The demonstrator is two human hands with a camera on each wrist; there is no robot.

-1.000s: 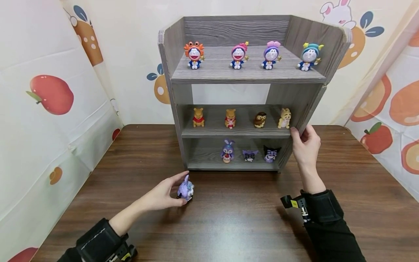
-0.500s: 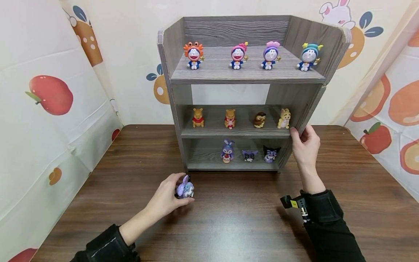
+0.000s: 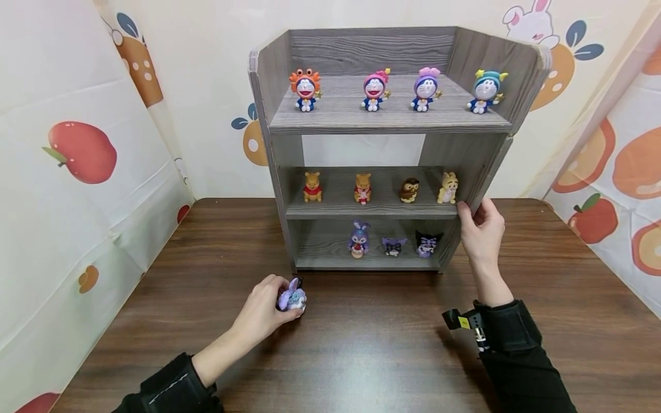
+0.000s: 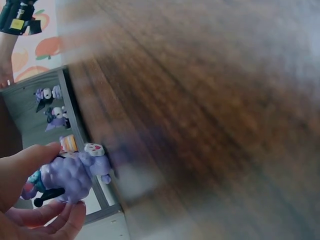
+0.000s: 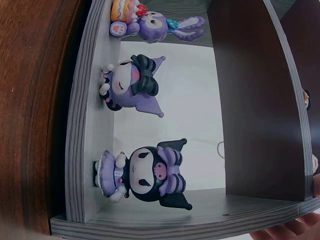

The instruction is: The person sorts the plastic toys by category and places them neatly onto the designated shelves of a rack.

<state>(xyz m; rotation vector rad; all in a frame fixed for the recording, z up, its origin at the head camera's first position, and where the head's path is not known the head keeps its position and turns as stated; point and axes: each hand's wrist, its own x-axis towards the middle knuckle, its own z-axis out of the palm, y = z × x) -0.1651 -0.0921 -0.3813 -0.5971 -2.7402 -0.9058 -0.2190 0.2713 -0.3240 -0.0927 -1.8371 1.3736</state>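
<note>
My left hand [image 3: 264, 306] pinches a small purple figurine [image 3: 292, 298] between thumb and fingers, in front of the shelf's lower left corner. In the left wrist view the figurine [image 4: 70, 175] lies sideways, showing a bumpy lilac body and a white paw pad. My right hand [image 3: 482, 229] holds the right side panel of the grey wooden shelf [image 3: 372, 211], thumb at its front edge. On the bottom board stand a purple rabbit figurine [image 3: 358, 241], a figurine with a black bow [image 5: 131, 85] and a black-hooded figurine [image 5: 150, 172]; the board's left end is bare.
Several bear, owl and yellow animal figurines [image 3: 363, 188] line the middle board. Several blue-and-white cat figurines in hats [image 3: 374, 90] stand on top. The shelf rests on a brown wooden table [image 3: 361, 344], with fruit-printed cloth [image 3: 82, 229] around it.
My left hand has drawn back slightly and its fingers have bent more around the purple figurine, which has turned a little. The right hand stays on the side panel.
</note>
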